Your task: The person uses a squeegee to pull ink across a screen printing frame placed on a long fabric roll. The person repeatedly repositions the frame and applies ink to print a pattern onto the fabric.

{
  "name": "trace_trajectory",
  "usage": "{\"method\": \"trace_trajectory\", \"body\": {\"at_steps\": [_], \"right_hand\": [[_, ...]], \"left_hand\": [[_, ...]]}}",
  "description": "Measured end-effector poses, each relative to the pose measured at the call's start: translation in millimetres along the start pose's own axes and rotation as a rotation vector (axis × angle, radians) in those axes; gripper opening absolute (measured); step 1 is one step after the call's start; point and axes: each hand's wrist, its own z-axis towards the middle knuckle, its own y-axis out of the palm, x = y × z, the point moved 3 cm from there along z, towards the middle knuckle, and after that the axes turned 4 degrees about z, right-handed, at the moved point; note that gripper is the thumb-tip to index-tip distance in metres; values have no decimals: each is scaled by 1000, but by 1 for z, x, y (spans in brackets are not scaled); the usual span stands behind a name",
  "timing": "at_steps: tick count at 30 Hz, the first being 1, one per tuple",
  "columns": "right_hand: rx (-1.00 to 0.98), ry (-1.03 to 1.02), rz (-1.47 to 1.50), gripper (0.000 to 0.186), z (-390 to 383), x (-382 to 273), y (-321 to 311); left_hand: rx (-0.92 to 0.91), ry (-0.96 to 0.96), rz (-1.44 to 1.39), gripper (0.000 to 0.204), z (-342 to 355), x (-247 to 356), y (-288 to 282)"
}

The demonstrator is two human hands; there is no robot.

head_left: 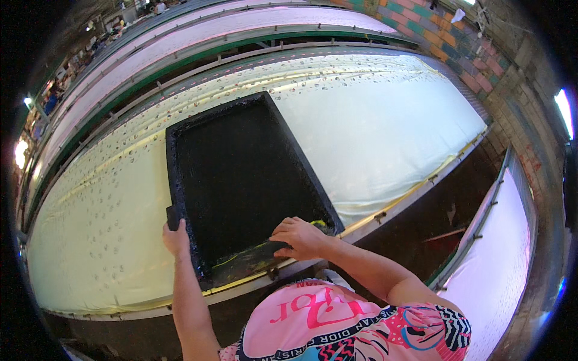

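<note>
A large black screen-printing frame [241, 156] lies on a long pale fabric-covered table [385, 132], its inside coated dark. My left hand [177, 236] grips a small black piece [172, 218] at the frame's left side, near the lower corner. My right hand [300, 239] has bent fingers over the dark near edge of the frame, beside a yellow-green smear; whether they grip it is hard to tell. The pale cloth carries small scattered printed marks toward its far side and on the left.
More long tables with pink-lit surfaces [301, 18] stand beyond, along rails. Another pink-lit table [494, 253] lies at my right, across a dark gap. A multicoloured block wall [445, 33] is at the back right; clutter [66, 81] lines the far left.
</note>
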Motion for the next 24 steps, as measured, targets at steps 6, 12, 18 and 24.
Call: {"method": "trace_trajectory", "body": {"at_steps": [6,12,18,24], "right_hand": [[374,66,17,48,-35,98,-66],[421,232,223,66,-26,158,-70],[622,288,572,59,-15,191,-47],[830,379,815,39,-24,203,-38]], "left_hand": [[-7,-136,75,44,5,-2,-2],[15,-158,83,40,8,-2,-1],[9,-130,36,41,10,-3,-1],[-16,-162,-73,41,6,-9,2]]}}
